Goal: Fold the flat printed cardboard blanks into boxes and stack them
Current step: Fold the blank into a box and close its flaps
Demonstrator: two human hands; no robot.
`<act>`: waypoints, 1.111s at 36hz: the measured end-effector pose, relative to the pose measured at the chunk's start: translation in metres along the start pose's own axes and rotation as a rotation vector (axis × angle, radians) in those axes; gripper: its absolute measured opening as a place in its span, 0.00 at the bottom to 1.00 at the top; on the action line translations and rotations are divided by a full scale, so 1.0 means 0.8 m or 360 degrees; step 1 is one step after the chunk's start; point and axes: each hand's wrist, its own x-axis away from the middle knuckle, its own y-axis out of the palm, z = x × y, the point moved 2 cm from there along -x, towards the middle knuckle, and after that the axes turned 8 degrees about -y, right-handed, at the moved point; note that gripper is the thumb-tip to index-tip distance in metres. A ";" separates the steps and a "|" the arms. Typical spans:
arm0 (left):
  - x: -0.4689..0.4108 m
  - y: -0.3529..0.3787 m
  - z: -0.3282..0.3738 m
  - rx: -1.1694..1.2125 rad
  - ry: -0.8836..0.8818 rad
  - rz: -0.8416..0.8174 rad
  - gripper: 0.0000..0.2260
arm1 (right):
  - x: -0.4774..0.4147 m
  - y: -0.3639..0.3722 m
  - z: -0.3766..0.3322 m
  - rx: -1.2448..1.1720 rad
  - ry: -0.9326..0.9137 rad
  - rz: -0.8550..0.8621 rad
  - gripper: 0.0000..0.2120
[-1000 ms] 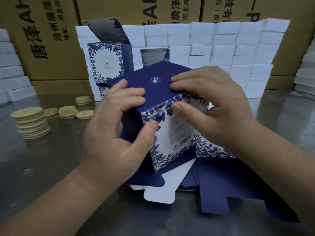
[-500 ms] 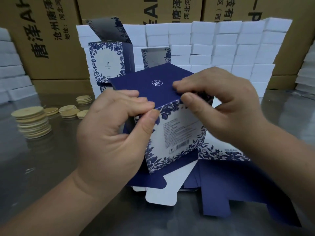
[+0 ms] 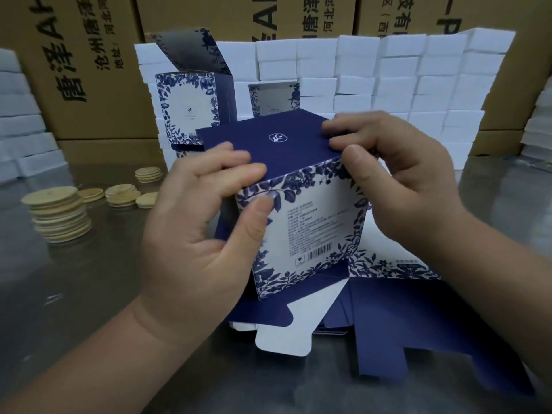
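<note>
- The box (image 3: 298, 228) stands upright on the flat blanks (image 3: 418, 318).
- The left hand (image 3: 203, 234) grips the left edge of the box, with its fingers curled over the blue lid and its thumb on the printed front.
- The right hand (image 3: 403, 180) pinches the upper right corner of the box.
- Wooden discs (image 3: 59, 216) are stacked to the left of the box.

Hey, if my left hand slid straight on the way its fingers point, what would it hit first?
Probably the right hand. The left hand lays its fingers on the navy top panel of the printed box, pointing across it toward the right hand's fingertips at the far corner; depth is unclear.
</note>
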 end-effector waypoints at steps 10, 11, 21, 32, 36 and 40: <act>0.010 0.005 -0.025 0.0061 -0.0541 0.0005 0.21 | 0.004 0.001 0.006 0.0061 0.0198 0.0066 0.11; 0.010 0.006 -0.025 0.0061 -0.0583 0.0008 0.20 | 0.003 0.001 0.007 0.0072 0.0208 0.0079 0.11; -0.003 0.008 -0.058 0.0512 -0.1484 0.0075 0.31 | 0.003 0.001 0.011 -0.0080 0.0432 0.0127 0.13; 0.001 0.005 -0.023 0.0628 -0.0947 -0.0252 0.14 | 0.012 0.002 0.029 -0.0292 0.0901 0.0138 0.25; 0.001 0.006 -0.019 0.0756 -0.0931 -0.0464 0.31 | 0.031 0.006 0.040 -0.0495 0.1196 0.0103 0.27; -0.001 0.007 -0.014 0.0768 -0.0924 -0.0552 0.28 | 0.046 0.011 0.045 -0.0750 0.1469 0.0196 0.27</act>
